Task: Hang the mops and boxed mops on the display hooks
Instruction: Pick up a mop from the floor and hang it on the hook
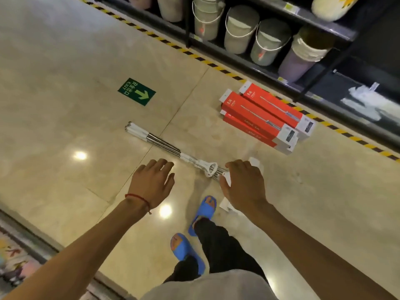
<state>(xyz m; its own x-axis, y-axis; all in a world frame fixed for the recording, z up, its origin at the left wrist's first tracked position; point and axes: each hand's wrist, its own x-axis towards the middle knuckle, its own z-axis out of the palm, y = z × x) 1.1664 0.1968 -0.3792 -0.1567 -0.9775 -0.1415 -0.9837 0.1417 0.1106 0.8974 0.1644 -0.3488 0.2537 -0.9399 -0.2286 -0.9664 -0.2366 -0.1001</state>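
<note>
right hand (242, 182): curled over the white head end of the mops (164, 145); cannot tell if it grips
left hand (153, 180): fingers apart, holding nothing
mops: on the floor (65, 105), handles toward 11 o'clock
boxed mops (259, 118): stacked, 1 o'clock

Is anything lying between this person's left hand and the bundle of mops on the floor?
Nothing visible does. The left hand hovers open beside the mops, with only bare floor between. The right hand is at the bundle's near end; the red boxed mops lie apart, nearer the shelf.
</note>
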